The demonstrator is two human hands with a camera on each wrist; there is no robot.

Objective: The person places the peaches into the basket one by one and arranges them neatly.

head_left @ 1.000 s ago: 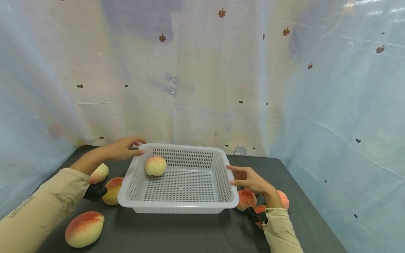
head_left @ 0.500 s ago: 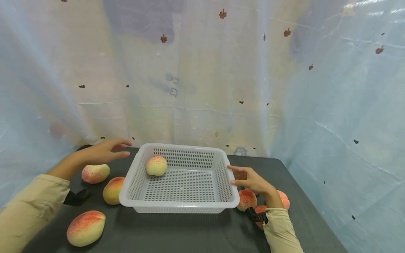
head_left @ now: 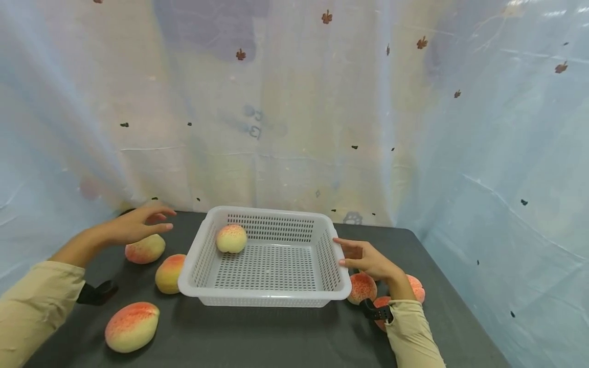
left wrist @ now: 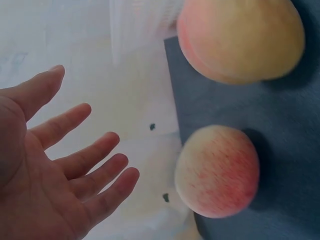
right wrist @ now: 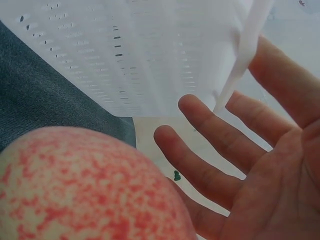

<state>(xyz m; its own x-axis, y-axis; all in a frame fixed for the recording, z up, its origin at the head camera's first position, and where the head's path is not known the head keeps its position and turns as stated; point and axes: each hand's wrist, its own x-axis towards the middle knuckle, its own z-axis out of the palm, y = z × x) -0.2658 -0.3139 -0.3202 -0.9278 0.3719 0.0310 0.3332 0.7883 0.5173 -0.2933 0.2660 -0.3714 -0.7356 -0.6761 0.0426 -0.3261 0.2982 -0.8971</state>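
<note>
Left hand [head_left: 138, 225] spread (fingers straight) above a peach [head_left: 144, 249].

Both arms wear long beige sleeves [head_left: 32, 301]. Each wrist carries a black strap [head_left: 375, 312] holding a small camera. The hands are bare.

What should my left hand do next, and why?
Probably lower the left hand onto the peach just beneath it and curl the fingers round it. The hand is open and holds nothing, and the white basket has only one peach in it.
</note>
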